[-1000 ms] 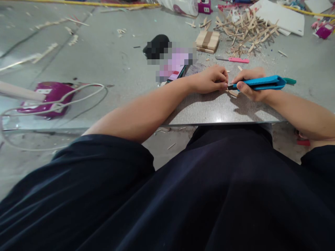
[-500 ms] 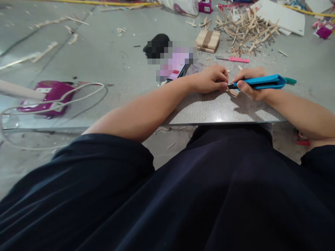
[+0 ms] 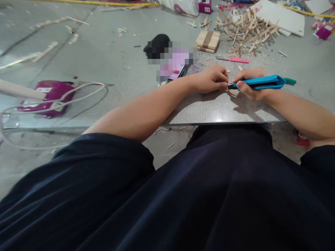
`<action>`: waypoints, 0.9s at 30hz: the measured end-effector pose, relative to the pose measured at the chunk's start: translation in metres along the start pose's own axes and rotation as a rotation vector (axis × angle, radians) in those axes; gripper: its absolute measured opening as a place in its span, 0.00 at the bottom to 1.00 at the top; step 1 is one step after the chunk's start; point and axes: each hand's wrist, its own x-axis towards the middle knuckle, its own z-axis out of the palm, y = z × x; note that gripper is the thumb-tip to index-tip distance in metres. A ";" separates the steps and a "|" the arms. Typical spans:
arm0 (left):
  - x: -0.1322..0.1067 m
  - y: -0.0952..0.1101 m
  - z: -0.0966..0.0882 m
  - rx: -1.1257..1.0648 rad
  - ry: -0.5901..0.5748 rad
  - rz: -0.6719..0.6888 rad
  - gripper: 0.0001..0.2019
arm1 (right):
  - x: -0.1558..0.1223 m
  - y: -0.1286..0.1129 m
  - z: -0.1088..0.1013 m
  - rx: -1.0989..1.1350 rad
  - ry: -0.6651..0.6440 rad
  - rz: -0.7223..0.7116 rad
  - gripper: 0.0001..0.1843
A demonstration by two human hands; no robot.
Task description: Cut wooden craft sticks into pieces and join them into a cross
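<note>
My right hand (image 3: 250, 85) is wrapped round a blue utility knife (image 3: 264, 82), its black tip pointing left at my left fingertips. My left hand (image 3: 211, 79) is curled with the fingers pinched together on a small wooden piece (image 3: 231, 92) that is mostly hidden under them. Both hands rest on a grey board (image 3: 222, 108) lying on the floor in front of my knees.
Beyond the hands lie a pink knife (image 3: 237, 60), a stack of flat wooden sticks (image 3: 208, 41) and a heap of wooden crosses (image 3: 244, 28). A magenta glue gun (image 3: 49, 96) with a looping white cord (image 3: 78, 97) sits at left. White sheets (image 3: 282, 17) lie far right.
</note>
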 end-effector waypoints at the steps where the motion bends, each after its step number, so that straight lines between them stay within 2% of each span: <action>1: 0.000 -0.001 0.000 -0.004 -0.002 -0.004 0.11 | 0.000 0.001 0.000 0.001 -0.004 0.025 0.40; 4: 0.000 -0.002 0.000 -0.003 -0.008 0.001 0.11 | -0.001 0.002 0.000 0.002 -0.015 0.069 0.39; 10: 0.002 -0.004 0.000 0.012 -0.009 0.026 0.14 | 0.000 -0.001 -0.001 0.015 -0.029 0.042 0.42; 16: 0.000 -0.004 0.001 0.048 0.011 -0.002 0.09 | 0.002 -0.003 0.002 0.070 -0.003 -0.069 0.41; 19: -0.001 -0.003 0.001 0.056 0.021 0.008 0.10 | 0.001 -0.003 0.002 0.074 0.012 -0.123 0.39; 27: -0.001 0.005 0.000 0.025 0.024 0.006 0.10 | 0.000 0.003 0.004 0.051 0.025 -0.157 0.39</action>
